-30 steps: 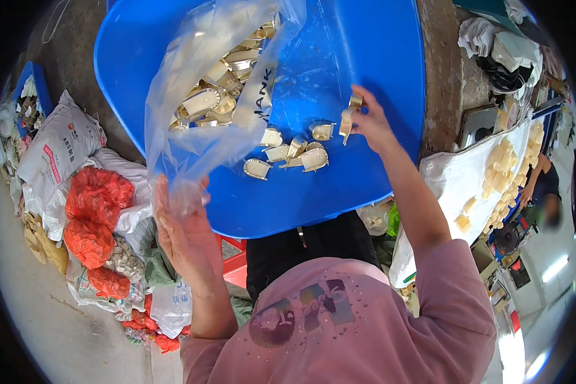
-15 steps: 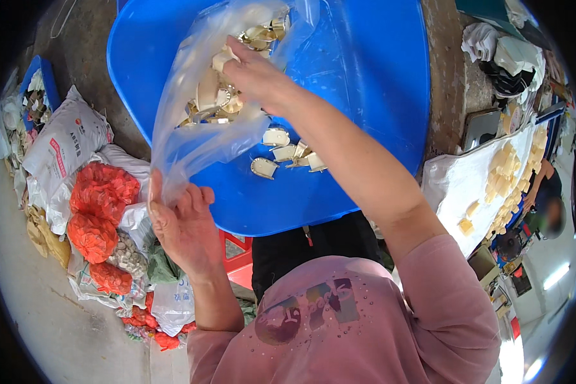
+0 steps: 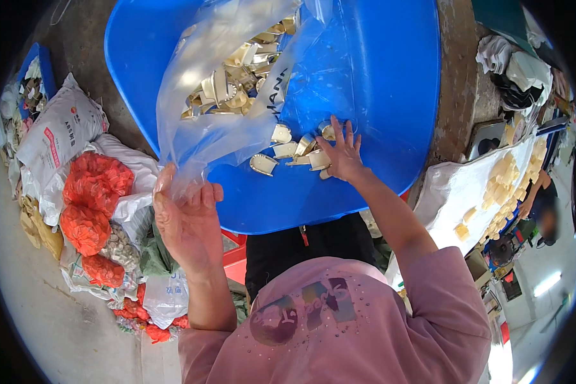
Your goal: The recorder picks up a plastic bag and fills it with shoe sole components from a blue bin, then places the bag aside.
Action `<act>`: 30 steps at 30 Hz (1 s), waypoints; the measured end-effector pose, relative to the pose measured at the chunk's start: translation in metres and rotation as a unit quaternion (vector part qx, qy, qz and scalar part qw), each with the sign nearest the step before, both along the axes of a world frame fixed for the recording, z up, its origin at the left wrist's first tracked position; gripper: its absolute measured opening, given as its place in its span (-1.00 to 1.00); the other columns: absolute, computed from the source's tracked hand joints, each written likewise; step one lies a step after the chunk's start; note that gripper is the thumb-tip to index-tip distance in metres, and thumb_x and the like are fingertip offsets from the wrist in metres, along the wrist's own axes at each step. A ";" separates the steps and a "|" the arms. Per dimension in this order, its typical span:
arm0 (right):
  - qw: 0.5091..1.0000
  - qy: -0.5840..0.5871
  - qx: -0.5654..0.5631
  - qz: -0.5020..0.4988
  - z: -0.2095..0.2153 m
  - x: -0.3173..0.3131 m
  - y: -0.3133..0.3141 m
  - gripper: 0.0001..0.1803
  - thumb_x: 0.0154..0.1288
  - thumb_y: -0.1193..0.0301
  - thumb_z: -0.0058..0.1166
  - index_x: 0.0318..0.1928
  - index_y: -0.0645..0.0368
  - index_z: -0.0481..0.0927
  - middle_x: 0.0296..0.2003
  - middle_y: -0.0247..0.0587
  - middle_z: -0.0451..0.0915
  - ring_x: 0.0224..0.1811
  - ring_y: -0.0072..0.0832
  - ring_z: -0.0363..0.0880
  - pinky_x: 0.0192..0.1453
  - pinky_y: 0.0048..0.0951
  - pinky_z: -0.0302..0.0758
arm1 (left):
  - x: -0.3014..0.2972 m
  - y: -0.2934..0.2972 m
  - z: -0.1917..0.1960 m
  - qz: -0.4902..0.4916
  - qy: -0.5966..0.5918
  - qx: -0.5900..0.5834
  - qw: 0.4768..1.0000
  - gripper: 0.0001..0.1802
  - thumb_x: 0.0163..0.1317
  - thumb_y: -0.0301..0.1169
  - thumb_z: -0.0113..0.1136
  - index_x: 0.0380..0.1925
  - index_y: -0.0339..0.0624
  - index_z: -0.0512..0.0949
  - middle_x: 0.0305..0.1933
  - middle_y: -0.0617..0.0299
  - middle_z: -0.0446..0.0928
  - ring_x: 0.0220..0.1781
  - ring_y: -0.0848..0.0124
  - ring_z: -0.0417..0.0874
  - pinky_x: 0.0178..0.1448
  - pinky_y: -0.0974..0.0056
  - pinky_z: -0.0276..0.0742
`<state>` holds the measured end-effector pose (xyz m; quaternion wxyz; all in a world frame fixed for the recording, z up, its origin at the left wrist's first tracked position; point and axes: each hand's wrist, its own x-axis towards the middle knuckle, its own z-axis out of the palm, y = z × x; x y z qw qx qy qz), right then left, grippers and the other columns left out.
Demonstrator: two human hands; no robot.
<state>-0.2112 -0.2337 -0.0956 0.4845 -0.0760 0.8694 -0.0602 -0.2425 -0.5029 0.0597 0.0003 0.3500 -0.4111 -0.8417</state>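
- Left hand (image 3: pixel 187 221) pinches the mouth edge of a clear, floppy plastic bag (image 3: pixel 221 96), fingers closed on the film, holding it up over the big blue plastic tub (image 3: pixel 390 96).
- Bag lies partly in the tub and is part-filled with small cream-coloured moulded pieces (image 3: pixel 227 89); the load sits at the far end, away from the grip.
- Right hand (image 3: pixel 342 153) is spread flat, fingers wide, resting on the loose cream pieces (image 3: pixel 288 150) scattered on the tub floor; nothing clearly grasped.
- Risk: thin film slips out of the left pinch, mouth collapses, and the pieces already bagged spill back out.
- Risk: mouth sags shut, so scooped pieces miss the opening.
- Risk: a wide flat hand pushes pieces away rather than gathering them.
- Orange mesh sacks (image 3: pixel 93 192) and white woven sacks (image 3: pixel 57 131) are piled just beside the tub on the left; anything falling over the rim would be lost among them.
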 end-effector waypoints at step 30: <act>0.822 -0.001 -0.306 -0.479 0.042 -0.080 0.011 -0.32 -0.22 0.21 0.34 -0.02 0.17 0.44 -0.01 -0.03 0.29 0.10 -0.22 0.30 0.13 -0.32 0.33 | 0.001 0.001 -0.007 -0.044 0.023 0.025 0.998 -0.55 0.29 -0.13 -0.10 0.10 -0.12 0.29 -0.37 0.34 0.34 -0.39 0.47 0.26 -0.23 0.30 0.21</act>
